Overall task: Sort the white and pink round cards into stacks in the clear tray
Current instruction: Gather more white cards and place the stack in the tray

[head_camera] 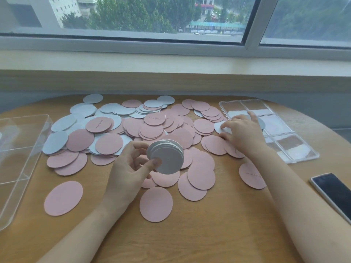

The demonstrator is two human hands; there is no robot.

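A wide heap of pink round cards (152, 130) and white round cards (83, 110) covers the middle of the wooden table. My left hand (129, 168) grips a small stack of white cards (167, 157), held up above the pile. At the right, my right hand (241, 133) lies over the heap's edge, its fingertips on a white card (221, 128) that lies partly under the hand. The clear tray (17, 168) with its divider stands at the left edge and looks empty.
A flat clear compartment lid or tray (269, 128) lies at the right, just past my right hand. A phone (334, 194) lies face up near the right edge. A window sill runs behind the table. Loose pink cards (63, 198) lie near the front.
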